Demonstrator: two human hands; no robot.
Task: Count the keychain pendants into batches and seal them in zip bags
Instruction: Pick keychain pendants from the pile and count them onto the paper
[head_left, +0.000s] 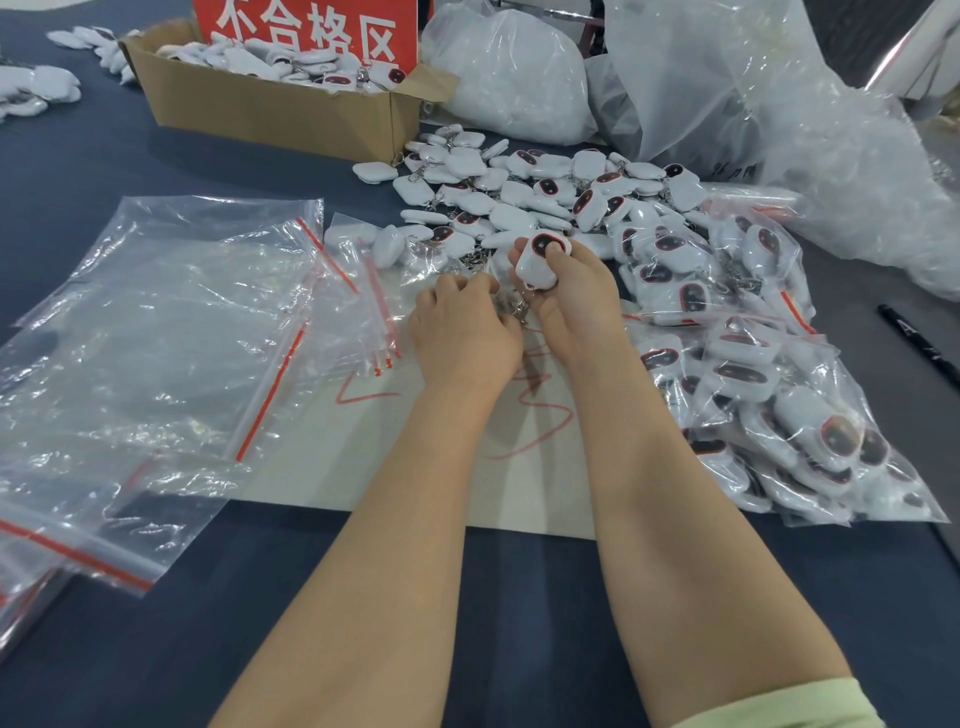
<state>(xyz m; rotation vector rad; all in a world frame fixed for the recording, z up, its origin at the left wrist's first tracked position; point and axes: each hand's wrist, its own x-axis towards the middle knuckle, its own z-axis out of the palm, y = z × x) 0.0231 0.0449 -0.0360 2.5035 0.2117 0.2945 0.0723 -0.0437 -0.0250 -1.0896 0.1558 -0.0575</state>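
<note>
Our right hand (576, 306) grips a small stack of pendants (540, 262) at centre frame, long axis pointing up the frame, chains (519, 309) hanging toward our left hand (465, 332), whose fingers curl just beside them; we cannot tell if it holds anything. The loose pile (545, 192) lies just above both hands, nearer the right; empty zip bags (156, 322) lie left, on the left hand's side
</note>
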